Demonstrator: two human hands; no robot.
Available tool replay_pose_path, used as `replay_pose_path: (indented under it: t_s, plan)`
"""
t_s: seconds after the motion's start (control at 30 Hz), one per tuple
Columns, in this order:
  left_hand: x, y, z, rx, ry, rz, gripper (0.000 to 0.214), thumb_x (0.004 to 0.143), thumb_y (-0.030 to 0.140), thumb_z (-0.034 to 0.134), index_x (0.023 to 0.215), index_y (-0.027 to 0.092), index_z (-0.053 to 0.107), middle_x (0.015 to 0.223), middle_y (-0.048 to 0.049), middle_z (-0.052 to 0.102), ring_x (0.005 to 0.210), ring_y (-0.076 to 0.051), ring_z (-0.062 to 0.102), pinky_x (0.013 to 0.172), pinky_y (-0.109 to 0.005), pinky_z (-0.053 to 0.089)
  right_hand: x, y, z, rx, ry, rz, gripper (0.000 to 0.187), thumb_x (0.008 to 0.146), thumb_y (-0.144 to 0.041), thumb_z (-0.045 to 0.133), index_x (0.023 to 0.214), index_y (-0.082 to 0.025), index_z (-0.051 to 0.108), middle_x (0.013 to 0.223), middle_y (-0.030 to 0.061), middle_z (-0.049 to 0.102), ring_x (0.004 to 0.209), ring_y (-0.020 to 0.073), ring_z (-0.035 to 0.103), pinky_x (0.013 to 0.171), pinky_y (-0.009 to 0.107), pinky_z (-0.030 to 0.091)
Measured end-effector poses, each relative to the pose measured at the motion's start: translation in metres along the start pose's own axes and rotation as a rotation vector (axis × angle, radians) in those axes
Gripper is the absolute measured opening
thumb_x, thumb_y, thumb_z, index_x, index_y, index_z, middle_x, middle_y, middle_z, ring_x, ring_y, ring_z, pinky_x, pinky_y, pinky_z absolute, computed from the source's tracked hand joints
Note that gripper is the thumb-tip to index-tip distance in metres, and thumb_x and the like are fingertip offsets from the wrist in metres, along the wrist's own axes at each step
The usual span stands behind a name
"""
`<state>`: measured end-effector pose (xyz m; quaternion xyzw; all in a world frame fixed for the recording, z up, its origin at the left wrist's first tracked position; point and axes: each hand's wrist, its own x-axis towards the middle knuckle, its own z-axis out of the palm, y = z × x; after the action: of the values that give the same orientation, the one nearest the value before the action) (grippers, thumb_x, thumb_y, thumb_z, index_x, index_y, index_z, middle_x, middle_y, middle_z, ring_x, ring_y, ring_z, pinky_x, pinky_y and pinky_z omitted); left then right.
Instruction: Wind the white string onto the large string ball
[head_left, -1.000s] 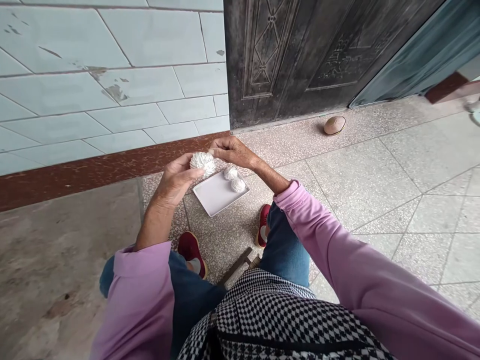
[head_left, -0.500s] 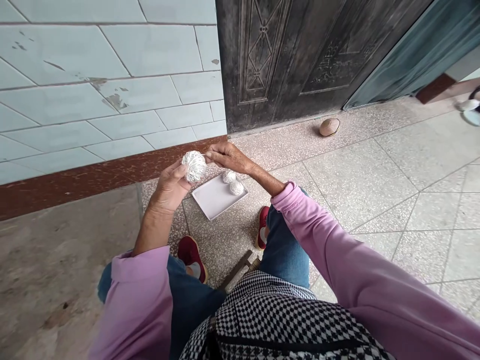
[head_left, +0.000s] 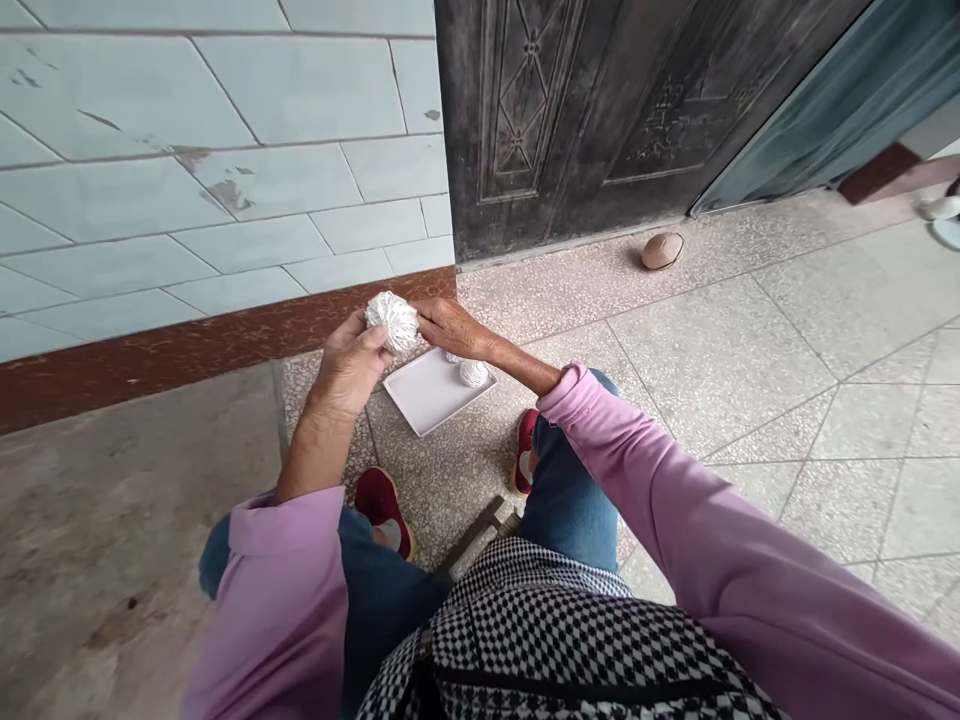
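My left hand (head_left: pixel 349 365) grips a white ball of wound thread (head_left: pixel 391 319) by thumb and fingers, held above the floor. My right hand (head_left: pixel 452 327) is right beside the ball, its fingers pinched at the ball's right side, likely on its thread. Below them a white rectangular tray (head_left: pixel 427 395) lies on the floor with a smaller white thread ball (head_left: pixel 473 373) on it; another small ball is mostly hidden behind my right hand.
I sit low with red shoes (head_left: pixel 382 500) on a speckled tile floor. A tiled wall with a red base strip (head_left: pixel 150 360) is ahead, a dark ornate door (head_left: pixel 570 110) to its right. A small round brown object (head_left: pixel 662 250) lies by the door.
The ball was turned and lifted slightly in my left hand. My right hand came down and closer to the ball, now covering one of the small balls on the tray.
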<state>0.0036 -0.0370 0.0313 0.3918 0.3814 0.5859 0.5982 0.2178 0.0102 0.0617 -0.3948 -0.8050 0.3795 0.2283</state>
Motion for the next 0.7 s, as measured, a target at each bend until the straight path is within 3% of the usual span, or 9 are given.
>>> replay_pose_path:
  t_s: [0.17, 0.27, 0.4, 0.57, 0.7]
  plan:
    - [0.004, -0.002, -0.002, 0.02, 0.028, 0.075, 0.066, 0.069, 0.062, 0.126, 0.107, 0.027, 0.086, 0.13, -0.0127, 0.092, 0.126, -0.033, 0.088, 0.094, -0.036, 0.077, -0.002, 0.0, 0.012, -0.179, -0.049, -0.026, 0.031, 0.136, -0.011, 0.052, 0.118, -0.016, 0.077, 0.114, 0.0112, 0.083, 0.107, 0.027, 0.074, 0.102, 0.035, 0.052]
    - [0.007, -0.003, -0.008, 0.006, 0.077, 0.086, 0.063, 0.07, 0.06, 0.126, 0.101, 0.027, 0.084, 0.127, -0.0109, 0.093, 0.122, -0.031, 0.087, 0.092, -0.036, 0.075, -0.009, -0.014, 0.021, -0.328, -0.135, 0.027, 0.025, 0.139, -0.017, 0.056, 0.134, -0.013, 0.08, 0.128, 0.018, 0.089, 0.109, 0.0283, 0.076, 0.1, 0.037, 0.05]
    - [0.01, -0.005, -0.011, 0.046, 0.197, 0.142, 0.07, 0.061, 0.055, 0.127, 0.104, 0.027, 0.08, 0.117, -0.0058, 0.092, 0.111, -0.027, 0.087, 0.093, -0.035, 0.073, -0.019, -0.025, 0.024, -0.335, -0.197, -0.053, 0.026, 0.139, -0.02, 0.06, 0.121, -0.018, 0.078, 0.115, 0.0128, 0.087, 0.101, 0.026, 0.072, 0.093, 0.035, 0.046]
    - [0.01, -0.006, -0.014, 0.278, 0.233, 0.178, 0.067, 0.058, 0.041, 0.122, 0.103, 0.027, 0.075, 0.1, -0.0019, 0.087, 0.093, -0.024, 0.08, 0.083, -0.033, 0.065, -0.022, -0.014, -0.004, -0.068, -0.168, -0.188, 0.033, 0.134, -0.012, 0.066, 0.102, -0.019, 0.071, 0.103, 0.0063, 0.08, 0.099, 0.0214, 0.07, 0.097, 0.034, 0.049]
    - [0.001, -0.001, -0.013, 0.359, 0.066, 0.143, 0.049, 0.071, 0.041, 0.113, 0.108, 0.027, 0.082, 0.1, -0.0045, 0.086, 0.091, -0.025, 0.078, 0.076, -0.033, 0.062, -0.023, -0.01, -0.032, 0.137, 0.029, -0.149, 0.032, 0.134, -0.012, 0.065, 0.103, -0.017, 0.074, 0.104, 0.0057, 0.08, 0.097, 0.0191, 0.068, 0.099, 0.034, 0.054]
